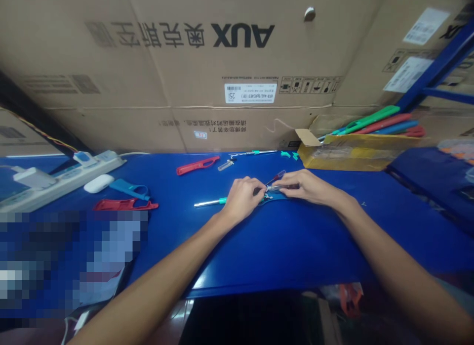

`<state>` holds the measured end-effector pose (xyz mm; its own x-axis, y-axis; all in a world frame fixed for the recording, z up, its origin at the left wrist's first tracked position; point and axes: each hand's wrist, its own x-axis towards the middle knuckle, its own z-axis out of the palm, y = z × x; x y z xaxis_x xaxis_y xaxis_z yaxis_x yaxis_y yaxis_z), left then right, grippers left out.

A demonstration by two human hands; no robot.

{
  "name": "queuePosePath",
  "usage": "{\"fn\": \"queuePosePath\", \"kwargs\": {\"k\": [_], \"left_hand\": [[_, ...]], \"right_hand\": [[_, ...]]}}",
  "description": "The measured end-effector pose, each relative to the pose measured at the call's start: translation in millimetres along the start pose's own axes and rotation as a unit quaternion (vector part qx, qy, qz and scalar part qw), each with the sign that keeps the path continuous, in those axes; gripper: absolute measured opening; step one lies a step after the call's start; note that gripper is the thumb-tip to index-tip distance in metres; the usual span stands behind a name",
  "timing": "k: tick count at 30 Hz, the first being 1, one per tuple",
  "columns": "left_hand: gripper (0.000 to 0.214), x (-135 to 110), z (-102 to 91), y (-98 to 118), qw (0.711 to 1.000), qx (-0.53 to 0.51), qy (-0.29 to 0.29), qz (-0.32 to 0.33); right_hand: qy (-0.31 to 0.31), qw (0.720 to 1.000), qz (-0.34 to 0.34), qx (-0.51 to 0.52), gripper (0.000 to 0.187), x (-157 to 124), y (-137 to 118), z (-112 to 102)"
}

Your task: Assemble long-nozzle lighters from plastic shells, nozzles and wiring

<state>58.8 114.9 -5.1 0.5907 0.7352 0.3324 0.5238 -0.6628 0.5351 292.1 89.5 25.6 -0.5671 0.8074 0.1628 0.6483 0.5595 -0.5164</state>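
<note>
My left hand [244, 197] is closed in a pinch near the middle of the blue table [296, 246]; what its fingertips hold is too small to make out. Facing it, my right hand [306, 186] grips a small clear-and-silver piece [274, 188] that reaches the left fingertips. Just beneath lies a blue lighter-handle shell [279, 196], partly hidden by both hands. A metal lighter tube [207, 203] with a green collar sticks out left of my left hand. Behind the fingers rests a thin piece with a dark reddish end [278, 176].
Red shells [198, 165] [124, 204], a blue shell [130, 189] and a clear tank [225, 165] lie leftward. Another tube [259, 152] and green bits [289, 155] lie behind. A carton [344, 154] holds several coloured lighters. A power strip [66, 179] and large cardboard box [177, 78] border the table.
</note>
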Motion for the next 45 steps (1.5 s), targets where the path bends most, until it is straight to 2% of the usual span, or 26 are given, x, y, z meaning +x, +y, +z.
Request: {"fn": "queuePosePath", "kwargs": {"k": [9, 17, 28, 39, 45], "left_hand": [[0.019, -0.1, -1.5, 1.9, 1.0, 0.013, -0.01, -0.005], [0.024, 0.9, -7.1, 7.0, 0.994, 0.09, -0.055, 0.039], [0.026, 0.7, -9.4, -0.7, 0.989, 0.107, -0.053, 0.09], [0.027, 1.0, -10.2, 4.1, 0.991, 0.091, -0.059, 0.073], [0.038, -0.9, -20.9, -0.3, 0.983, 0.097, -0.085, 0.13]], "right_hand": [[-0.002, 1.0, 0.025, -0.006, 0.035, 0.9, -4.1, 2.9], [-0.006, 0.999, 0.048, 0.01, 0.035, 2.0, -6.9, -0.9], [0.006, 0.999, 0.043, 0.018, 0.035, 0.3, -0.4, 0.9], [0.0, 0.999, 0.043, 0.016, 0.038, 0.7, -6.1, -1.4], [-0.002, 0.999, 0.032, 0.003, 0.036, 0.1, -4.3, -1.9]]}}
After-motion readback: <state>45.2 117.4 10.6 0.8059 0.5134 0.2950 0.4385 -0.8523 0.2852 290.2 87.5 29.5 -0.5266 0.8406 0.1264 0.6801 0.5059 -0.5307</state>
